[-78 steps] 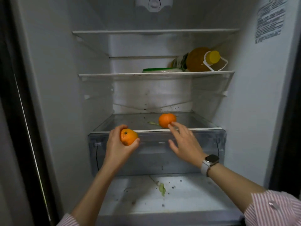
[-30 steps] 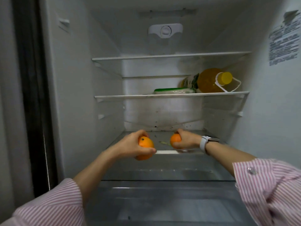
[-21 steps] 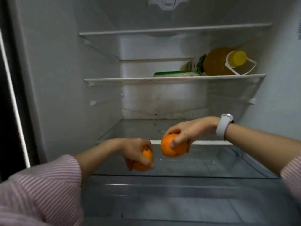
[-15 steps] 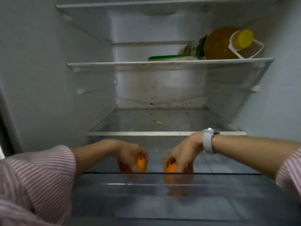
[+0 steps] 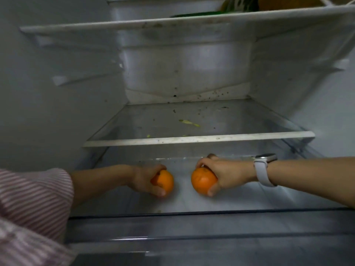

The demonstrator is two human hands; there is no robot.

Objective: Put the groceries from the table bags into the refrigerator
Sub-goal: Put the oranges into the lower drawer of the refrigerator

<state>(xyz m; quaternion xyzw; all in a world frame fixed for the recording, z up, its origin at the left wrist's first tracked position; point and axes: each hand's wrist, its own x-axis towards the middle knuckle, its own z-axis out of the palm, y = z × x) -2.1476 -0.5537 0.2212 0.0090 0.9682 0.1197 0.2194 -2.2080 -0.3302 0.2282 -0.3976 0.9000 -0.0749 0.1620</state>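
1. Refrigerator [image 5: 57,93] interior fills the view, its white walls grey in dim light.
2. Its clear crisper drawer [image 5: 192,223] stands pulled out at the bottom, below a glass shelf [image 5: 192,140] speckled with dark crumbs and a few green scraps.
3. An upper shelf [image 5: 172,23] crosses the top; on it a green item and part of a yellow-orange bottle show, both cut off by the frame edge.
4. Both forearms reach down into the drawer, the left from a pink striped sleeve [image 5: 28,208], the right wearing a white watch [image 5: 263,169].
5. The left hand [image 5: 144,179] has its fingers curled round the left orange [image 5: 165,182], thumb beneath.
6. The right hand [image 5: 224,175] grips the right orange [image 5: 202,182] from above and the side, fingers wrapped over it.
7. The two oranges sit low inside the drawer, near each other but apart; whether they rest on its floor I cannot tell.
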